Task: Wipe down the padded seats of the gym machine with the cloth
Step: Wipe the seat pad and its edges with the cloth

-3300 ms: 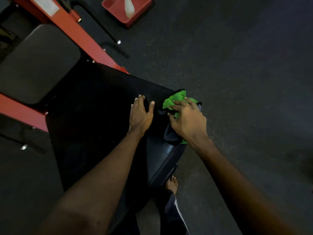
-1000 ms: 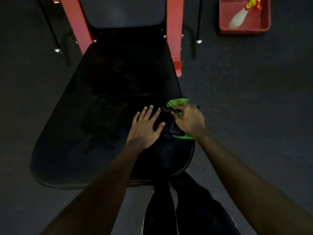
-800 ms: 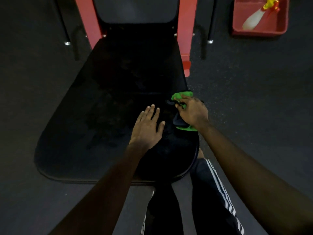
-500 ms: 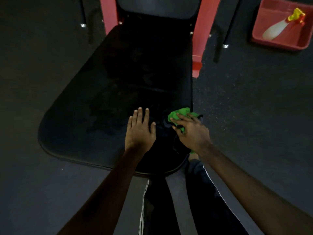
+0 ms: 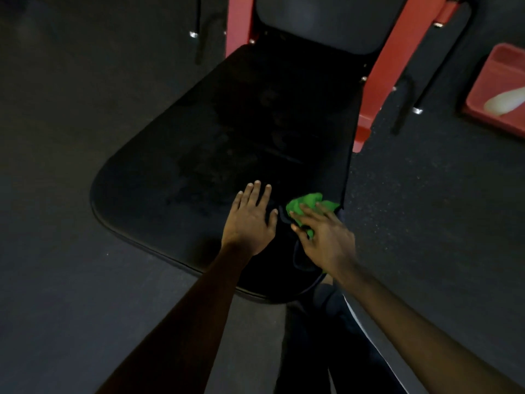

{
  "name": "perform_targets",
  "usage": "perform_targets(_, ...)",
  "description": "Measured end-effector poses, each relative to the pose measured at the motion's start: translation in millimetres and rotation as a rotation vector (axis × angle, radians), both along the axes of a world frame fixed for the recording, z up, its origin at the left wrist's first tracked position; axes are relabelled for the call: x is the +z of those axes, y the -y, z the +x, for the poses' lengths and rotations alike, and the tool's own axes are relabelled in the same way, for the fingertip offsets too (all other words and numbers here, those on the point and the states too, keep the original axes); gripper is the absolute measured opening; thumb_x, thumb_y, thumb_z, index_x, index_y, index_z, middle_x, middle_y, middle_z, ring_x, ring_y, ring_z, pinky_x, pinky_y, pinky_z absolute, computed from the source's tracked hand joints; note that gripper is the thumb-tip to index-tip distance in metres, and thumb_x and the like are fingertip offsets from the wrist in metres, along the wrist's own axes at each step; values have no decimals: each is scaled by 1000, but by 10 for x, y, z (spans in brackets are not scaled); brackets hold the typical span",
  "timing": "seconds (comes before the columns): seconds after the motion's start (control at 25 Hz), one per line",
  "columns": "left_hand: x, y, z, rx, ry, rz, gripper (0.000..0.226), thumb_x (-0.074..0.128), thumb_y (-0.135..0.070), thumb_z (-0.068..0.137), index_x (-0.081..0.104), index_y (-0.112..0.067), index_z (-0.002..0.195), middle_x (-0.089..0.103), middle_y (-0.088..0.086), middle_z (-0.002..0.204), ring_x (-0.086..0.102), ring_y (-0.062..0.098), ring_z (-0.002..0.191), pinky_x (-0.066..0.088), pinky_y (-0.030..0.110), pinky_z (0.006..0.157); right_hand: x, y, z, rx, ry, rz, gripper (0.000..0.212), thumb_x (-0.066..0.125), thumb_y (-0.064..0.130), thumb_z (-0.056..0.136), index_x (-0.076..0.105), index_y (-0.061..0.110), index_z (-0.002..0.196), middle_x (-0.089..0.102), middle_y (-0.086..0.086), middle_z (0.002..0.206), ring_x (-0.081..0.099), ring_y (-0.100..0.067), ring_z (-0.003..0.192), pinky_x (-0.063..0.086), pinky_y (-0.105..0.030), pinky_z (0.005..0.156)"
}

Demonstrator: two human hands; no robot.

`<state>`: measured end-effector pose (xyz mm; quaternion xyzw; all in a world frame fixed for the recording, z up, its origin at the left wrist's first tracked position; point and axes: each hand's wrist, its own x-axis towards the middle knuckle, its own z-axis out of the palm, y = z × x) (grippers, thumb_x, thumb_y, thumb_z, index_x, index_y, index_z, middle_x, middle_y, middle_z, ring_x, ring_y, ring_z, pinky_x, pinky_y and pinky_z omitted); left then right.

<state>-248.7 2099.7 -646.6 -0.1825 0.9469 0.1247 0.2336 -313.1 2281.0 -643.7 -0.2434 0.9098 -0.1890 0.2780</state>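
Observation:
A large black padded seat point(image 5: 216, 155) fills the middle of the head view, with a smaller grey pad point(image 5: 321, 21) behind it on the red frame point(image 5: 380, 66). My left hand point(image 5: 250, 220) rests flat on the seat near its front right corner, fingers straight. Just to its right, my right hand point(image 5: 324, 237) holds a bunched green and dark cloth point(image 5: 305, 203) against the seat's right edge. Its fingers lie over the cloth, and the thumb pinches it from the left.
A red tub point(image 5: 500, 89) with a white spray bottle point(image 5: 505, 102) stands on the dark rubber floor point(image 5: 426, 209) at the right. Black metal legs point(image 5: 199, 29) of the machine stand behind the seat. My dark trousers point(image 5: 335, 336) show below the seat's front edge.
My view has swung round to face the seat and drifted left, pushing the red tub to the right edge. My right hand has kept the cloth at the seat's right edge; my left hand stayed flat.

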Motion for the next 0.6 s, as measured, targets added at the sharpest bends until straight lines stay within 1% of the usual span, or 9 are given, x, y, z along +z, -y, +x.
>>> perform_targets(0.08, 31, 6, 21, 45, 18, -29, 66, 28, -45, 104, 19, -15, 162, 15, 11, 169, 10, 25, 157, 4, 39, 126, 49, -91, 113, 50, -23, -37, 34, 63, 43, 96, 65, 44, 131, 54, 21, 145, 41, -12, 143, 45, -30, 105)
perform_targets(0.2, 126, 70, 202, 205, 63, -99, 67, 27, -48, 106, 10, -18, 163, 7, 13, 170, 3, 28, 157, 2, 43, 126, -69, 95, -67, 85, -19, -3, 37, 60, 46, 98, 60, 48, 134, 51, 22, 147, 40, -11, 143, 44, -32, 107)
perform_targets(0.32, 200, 89, 356, 200, 53, -94, 66, 24, -49, 107, 7, -19, 163, 5, 13, 170, 1, 27, 157, 2, 43, 126, -309, 436, -376, 43, 15, -21, 37, 58, 47, 97, 63, 44, 134, 51, 21, 148, 40, -12, 143, 42, -34, 112)
perform_targets(0.44, 167, 50, 350, 194, 17, -120, 66, 22, -47, 107, 8, -16, 163, 6, 15, 169, 2, 29, 157, 2, 43, 127, -304, 606, -465, -37, 26, -12, 37, 59, 49, 96, 65, 40, 132, 51, 20, 148, 40, -11, 143, 42, -38, 113)
perform_targets(0.48, 170, 39, 343, 200, 14, -120, 66, 22, -46, 107, 9, -15, 163, 7, 16, 169, 3, 29, 157, 3, 43, 128, -229, 570, -378, -16, 34, -7, 36, 58, 49, 97, 64, 41, 132, 50, 21, 149, 38, -10, 144, 42, -38, 113)
perform_targets(0.6, 166, 33, 347, 211, 0, -107, 64, 23, -42, 107, 12, -14, 163, 9, 17, 169, 4, 30, 157, 5, 43, 128, 85, 254, 69, 166, 22, -28, 38, 54, 52, 99, 58, 47, 136, 45, 25, 151, 32, -7, 147, 40, -31, 109)
